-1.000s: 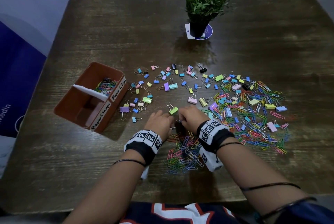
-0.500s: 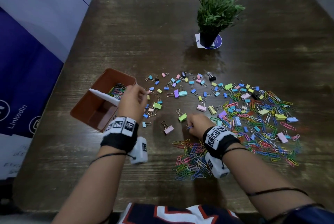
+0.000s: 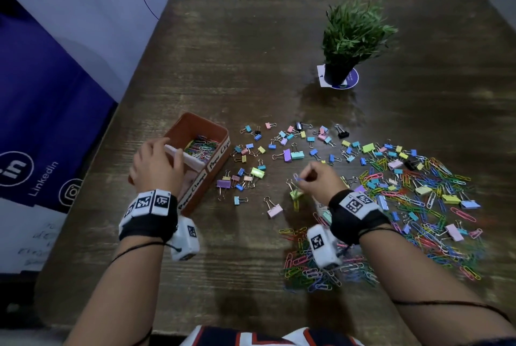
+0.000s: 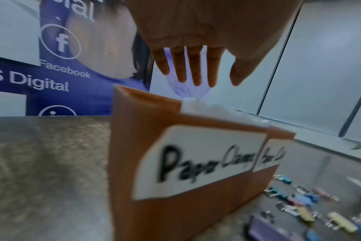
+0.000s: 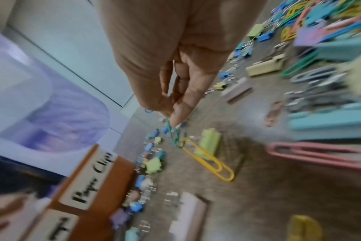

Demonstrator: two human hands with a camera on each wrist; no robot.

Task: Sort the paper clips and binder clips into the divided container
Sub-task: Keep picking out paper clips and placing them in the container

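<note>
1. Right now the left hand (image 3: 156,162) hangs over the near compartment of the brown box (image 3: 216,133), its grip apart: the fingers (image 4: 197,68) are straight, spread and hold nothing, seen in the left wrist view above the white divider (image 4: 208,107).
2. That box stands on the left part of the dark wooden worktop (image 3: 251,52). Its side carries two handwritten labels, "Paper Clamps" (image 4: 198,163) on the near half and "Paper Clips" (image 5: 93,176) on the far half.
3. Coloured paper clips (image 3: 199,147) already lie in the far compartment; the near one is mostly hidden by the hand.
4. The right hand (image 3: 321,182) is raised just above the middle of the worktop, its grip clamped on a small bunch of paper clips (image 5: 173,132) pinched between thumb and fingertips; a yellow clip (image 5: 210,158) dangles from a green one.
5. Small binder clips (image 3: 293,154) in pastel colours are scattered between the box and the right hand.
6. A wide pile of mixed clips (image 3: 424,200) spreads to the right, and a second heap of paper clips (image 3: 315,270) lies under the right wrist.
7. A potted plant (image 3: 351,38) stands well apart at the far side.
</note>
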